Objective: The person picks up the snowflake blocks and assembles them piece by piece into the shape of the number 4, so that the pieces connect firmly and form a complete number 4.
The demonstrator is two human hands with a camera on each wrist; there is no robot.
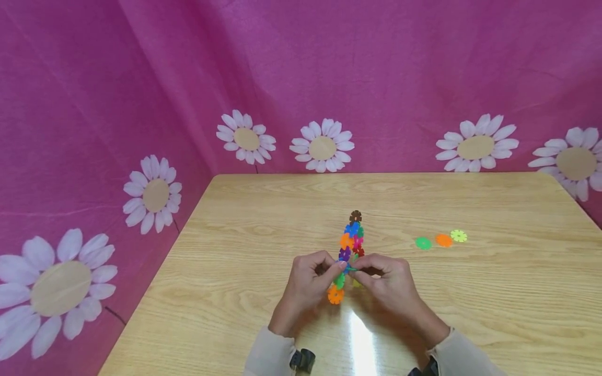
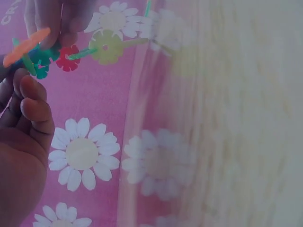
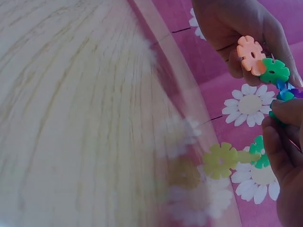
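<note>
Notched plastic flower discs are joined into a chain (image 1: 346, 241) of mixed colours, held up above the table in front of me. A brown disc (image 1: 355, 216) tops it, and an orange disc (image 1: 335, 295) hangs at the lower near end. My left hand (image 1: 308, 279) pinches the chain by a blue disc between thumb and forefinger. From the other side, my right hand (image 1: 392, 282) pinches a green disc (image 1: 351, 269) against that same spot; fingers partly hide the joint. A second strand with a yellow disc (image 3: 220, 161) dangles beside the right hand.
Three loose discs lie on the table at the right: green (image 1: 423, 243), orange (image 1: 443, 240) and yellow-green (image 1: 459, 236). The wood-grain table (image 1: 235, 261) meets a pink flower-print cloth (image 1: 376, 62) at its back and left edges.
</note>
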